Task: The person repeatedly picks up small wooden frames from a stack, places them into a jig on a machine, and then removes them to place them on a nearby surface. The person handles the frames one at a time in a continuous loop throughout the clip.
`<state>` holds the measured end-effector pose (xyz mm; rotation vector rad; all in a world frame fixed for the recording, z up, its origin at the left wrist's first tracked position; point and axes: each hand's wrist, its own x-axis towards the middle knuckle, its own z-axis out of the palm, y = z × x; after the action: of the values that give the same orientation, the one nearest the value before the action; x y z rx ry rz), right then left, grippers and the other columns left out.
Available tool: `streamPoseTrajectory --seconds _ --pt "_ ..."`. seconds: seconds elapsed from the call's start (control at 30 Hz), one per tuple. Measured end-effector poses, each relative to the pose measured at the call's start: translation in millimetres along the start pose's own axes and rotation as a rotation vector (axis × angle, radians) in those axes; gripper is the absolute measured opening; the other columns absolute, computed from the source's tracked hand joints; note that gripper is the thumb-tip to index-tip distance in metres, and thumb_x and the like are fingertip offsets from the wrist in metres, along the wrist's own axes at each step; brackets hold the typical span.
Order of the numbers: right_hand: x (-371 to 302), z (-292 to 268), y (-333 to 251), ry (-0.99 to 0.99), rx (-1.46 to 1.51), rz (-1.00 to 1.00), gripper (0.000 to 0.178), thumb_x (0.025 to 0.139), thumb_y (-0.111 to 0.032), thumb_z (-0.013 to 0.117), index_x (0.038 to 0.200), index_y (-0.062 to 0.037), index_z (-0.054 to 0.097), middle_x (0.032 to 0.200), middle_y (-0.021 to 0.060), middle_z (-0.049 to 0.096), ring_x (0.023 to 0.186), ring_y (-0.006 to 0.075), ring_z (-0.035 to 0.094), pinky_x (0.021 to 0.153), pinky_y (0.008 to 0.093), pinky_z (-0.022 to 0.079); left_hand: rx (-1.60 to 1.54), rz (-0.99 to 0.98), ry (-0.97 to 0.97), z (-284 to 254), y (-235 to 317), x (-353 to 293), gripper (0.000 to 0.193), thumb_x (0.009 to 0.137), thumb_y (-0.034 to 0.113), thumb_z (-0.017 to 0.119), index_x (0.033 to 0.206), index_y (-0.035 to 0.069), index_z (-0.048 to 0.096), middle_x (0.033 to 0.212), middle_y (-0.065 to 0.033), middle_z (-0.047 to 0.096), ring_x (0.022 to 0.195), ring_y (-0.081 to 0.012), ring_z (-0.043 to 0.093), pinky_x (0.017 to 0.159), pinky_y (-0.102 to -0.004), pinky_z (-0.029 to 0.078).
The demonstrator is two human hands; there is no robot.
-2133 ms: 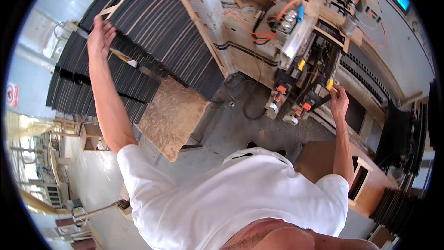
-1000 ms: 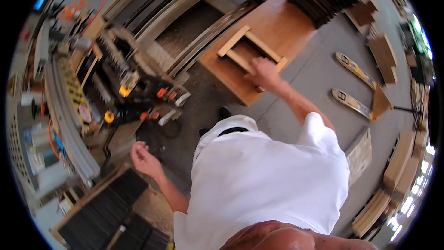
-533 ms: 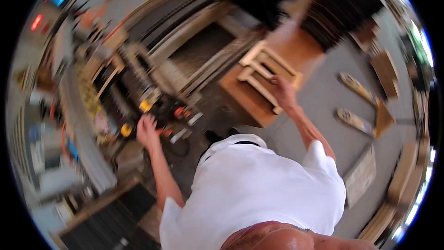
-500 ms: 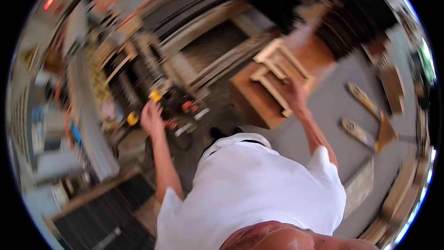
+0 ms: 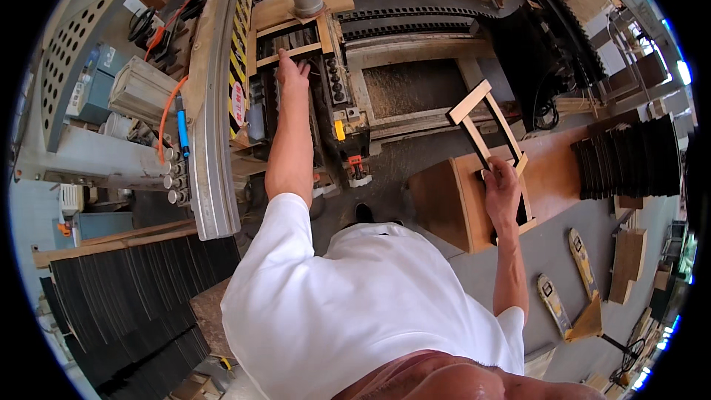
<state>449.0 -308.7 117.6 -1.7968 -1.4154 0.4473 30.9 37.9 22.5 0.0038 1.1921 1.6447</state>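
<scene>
My right hand [image 5: 503, 191] is closed round a light wooden frame [image 5: 469, 104] with black inner edges. The frame is held tilted over a brown wooden box-like stand [image 5: 459, 200]; whether a second frame lies beneath it, I cannot tell. Stretched forward, my left hand [image 5: 292, 72] has its fingers on the near rail of another wooden frame [image 5: 305, 50]. That frame lies in a machine bed, below a round metal cylinder [image 5: 305, 0]. Its rail appears to be between my left fingers and thumb, though the hand partly hides it.
A metal beam [image 5: 211, 133] with yellow-black striping runs left of the machine. Stacks of dark strips [image 5: 629, 159] stand on the right and more dark boards [image 5: 126, 289] lie lower left. A yellow pallet jack [image 5: 585, 311] sits on the floor at right.
My left hand has reached forward to the frame in the machine. My right hand has raised and tilted its frame over the stand. The view has turned, and the blur is gone.
</scene>
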Motion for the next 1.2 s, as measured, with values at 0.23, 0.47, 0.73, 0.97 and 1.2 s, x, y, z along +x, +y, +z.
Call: streamPoseTrajectory --seconds 0.23,0.47,0.73,0.97,1.2 --pt "54 63 -58 -0.131 -0.064 -0.304 0.025 0.078 0.000 0.064 0.101 -0.0067 0.063 0.090 0.0105 0.063 0.085 0.0291 0.060 0.076 0.0369 0.050 -0.099 -0.016 -0.198 -43 -11 -23 0.058 0.097 0.020 0.055 0.140 -0.007 0.026 0.146 -0.0259 0.023 0.133 -0.0375 0.034 0.105 -0.0508 0.043" --pt "121 218 -127 -0.303 -0.018 -0.920 0.024 0.075 -0.003 0.061 0.098 -0.0079 0.063 0.093 0.0070 0.066 0.089 0.0296 0.059 0.079 0.0411 0.047 -0.231 -0.121 -0.420 -116 -37 -103 0.020 0.092 0.008 0.055 0.110 0.000 0.055 0.110 -0.0118 0.059 0.112 -0.0288 0.056 0.103 -0.0443 0.045" --pt "123 290 -155 -0.562 -0.131 -0.934 0.028 0.076 -0.012 0.066 0.102 -0.0097 0.056 0.098 0.0097 0.066 0.100 0.0314 0.059 0.090 0.0421 0.042 -0.308 -0.115 -0.603 -130 -36 -115 0.025 0.091 0.002 0.051 0.116 0.004 0.053 0.114 -0.0105 0.059 0.111 -0.0259 0.055 0.102 -0.0428 0.042" --pt "146 302 -160 -0.602 -0.096 -0.894 0.027 0.075 -0.009 0.065 0.101 -0.0083 0.056 0.092 0.0144 0.066 0.095 0.0347 0.060 0.085 0.0452 0.044 -0.253 -0.029 -0.420 -140 -48 -135 0.028 0.096 0.005 0.049 0.124 0.004 0.047 0.127 -0.0117 0.053 0.121 -0.0270 0.050 0.106 -0.0447 0.039" --pt "200 363 -171 -0.542 -0.049 -0.911 0.027 0.074 -0.004 0.066 0.100 -0.0049 0.059 0.091 0.0158 0.067 0.091 0.0374 0.061 0.078 0.0469 0.049 -0.183 -0.044 -0.299 -211 -56 -252 0.036 0.097 0.003 0.044 0.133 0.004 0.043 0.137 -0.0127 0.048 0.129 -0.0286 0.046 0.108 -0.0444 0.039"
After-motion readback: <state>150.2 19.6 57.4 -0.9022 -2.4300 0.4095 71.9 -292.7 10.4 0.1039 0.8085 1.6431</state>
